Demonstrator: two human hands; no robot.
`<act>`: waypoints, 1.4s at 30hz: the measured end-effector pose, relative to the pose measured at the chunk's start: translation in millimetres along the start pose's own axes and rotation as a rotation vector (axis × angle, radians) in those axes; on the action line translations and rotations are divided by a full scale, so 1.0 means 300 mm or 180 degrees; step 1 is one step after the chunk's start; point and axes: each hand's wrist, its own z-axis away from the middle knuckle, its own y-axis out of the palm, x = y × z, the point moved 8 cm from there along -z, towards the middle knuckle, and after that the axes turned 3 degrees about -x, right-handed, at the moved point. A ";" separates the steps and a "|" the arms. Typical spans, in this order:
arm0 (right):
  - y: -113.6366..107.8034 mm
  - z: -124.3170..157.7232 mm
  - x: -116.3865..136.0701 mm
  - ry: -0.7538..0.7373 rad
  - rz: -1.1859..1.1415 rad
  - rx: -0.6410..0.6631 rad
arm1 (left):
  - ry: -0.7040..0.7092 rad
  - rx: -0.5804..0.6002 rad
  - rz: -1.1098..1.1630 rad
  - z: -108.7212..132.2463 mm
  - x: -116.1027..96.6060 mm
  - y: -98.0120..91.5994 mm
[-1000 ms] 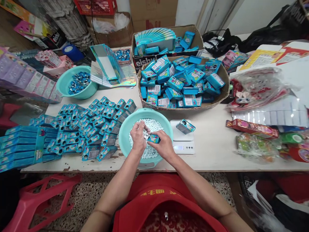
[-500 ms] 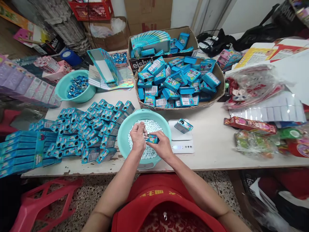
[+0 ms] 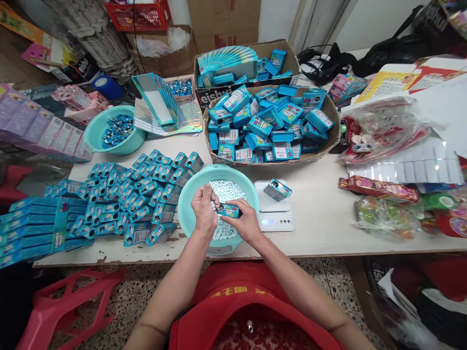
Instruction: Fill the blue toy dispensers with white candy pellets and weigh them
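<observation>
Over the teal basin (image 3: 189,194) of small white candies (image 3: 228,190), my right hand (image 3: 245,222) grips a small blue box (image 3: 228,210), lying on its side. My left hand (image 3: 203,209) is closed at the box's left end, fingers pinched against its opening; whether candies are in them is hidden. Another blue box (image 3: 277,189) rests on the white scale (image 3: 274,214) just right of the basin.
Rows of filled blue boxes (image 3: 138,194) lie to the left, flat blue cartons (image 3: 32,228) beyond them. A basket (image 3: 330,141) of blue boxes stands behind the basin. A second teal basin (image 3: 95,131) sits far left. Plastic bags (image 3: 386,129) crowd the right.
My left hand has lowered from above the candies to the box's left end. The box has turned a little flatter and shifted slightly left in my right hand.
</observation>
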 end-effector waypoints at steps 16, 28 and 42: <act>-0.295 0.113 0.046 0.0385 -0.0300 -0.0585 | -0.0206 0.0489 -0.1383 -0.087 0.072 -0.091; -0.924 0.259 -0.463 0.1327 0.0781 -0.3031 | 0.0905 0.1961 -0.5151 -0.037 0.320 -0.106; -0.604 0.001 -0.329 0.0067 0.1318 -0.1692 | 0.0861 0.2048 -0.4842 0.020 0.315 -0.089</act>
